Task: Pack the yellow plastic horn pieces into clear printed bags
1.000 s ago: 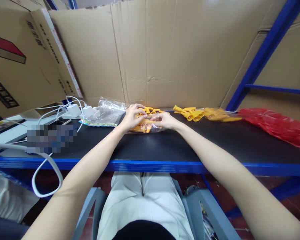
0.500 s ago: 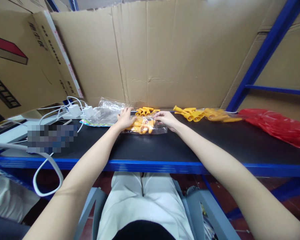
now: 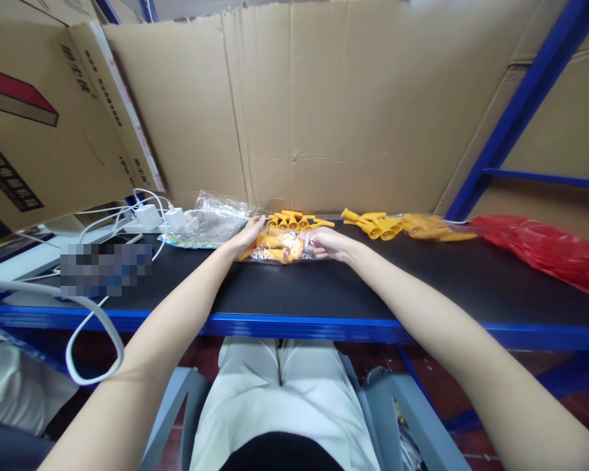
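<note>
Black shelf (image 3: 324, 288) bears one filled bag (image 3: 281, 246), both hands' fingers (image 3: 253, 230) clamped on its ends.

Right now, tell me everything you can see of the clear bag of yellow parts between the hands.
The clear bag is a small, crinkly, glossy plastic pouch packed with yellow plastic parts whose shapes blur together. It lies flat on the black shelf top, just in front of loose yellow pieces. The left hand holds its left end and the right hand its right end. Whether its mouth is sealed cannot be told.
</note>
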The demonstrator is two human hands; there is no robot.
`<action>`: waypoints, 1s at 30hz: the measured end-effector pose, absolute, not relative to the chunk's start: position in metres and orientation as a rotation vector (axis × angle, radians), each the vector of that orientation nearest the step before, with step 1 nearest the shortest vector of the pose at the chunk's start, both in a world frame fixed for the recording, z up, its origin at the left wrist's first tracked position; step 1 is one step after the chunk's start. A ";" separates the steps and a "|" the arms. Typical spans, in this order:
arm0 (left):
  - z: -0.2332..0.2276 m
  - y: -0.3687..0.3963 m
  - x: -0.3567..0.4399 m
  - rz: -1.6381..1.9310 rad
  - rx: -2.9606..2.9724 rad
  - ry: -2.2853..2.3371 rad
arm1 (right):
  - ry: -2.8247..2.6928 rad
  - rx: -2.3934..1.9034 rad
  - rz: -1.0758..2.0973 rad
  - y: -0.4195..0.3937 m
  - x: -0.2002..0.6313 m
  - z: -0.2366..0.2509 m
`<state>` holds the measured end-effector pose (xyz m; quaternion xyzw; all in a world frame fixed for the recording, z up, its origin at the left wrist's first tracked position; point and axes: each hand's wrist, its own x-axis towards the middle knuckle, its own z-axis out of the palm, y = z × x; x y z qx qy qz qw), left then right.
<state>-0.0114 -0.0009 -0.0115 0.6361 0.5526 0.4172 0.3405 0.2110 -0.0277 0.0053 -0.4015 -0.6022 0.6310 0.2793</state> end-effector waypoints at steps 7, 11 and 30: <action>-0.016 0.005 -0.012 1.133 1.589 1.404 | -1.706 -1.163 1.572 -0.034 0.210 0.007; -0.022 0.012 -0.016 1.123 1.807 1.611 | -1.895 -1.380 1.449 -0.042 0.209 0.015; -0.029 0.019 -0.018 1.006 2.220 1.714 | -1.962 -1.106 1.424 -0.032 0.232 0.027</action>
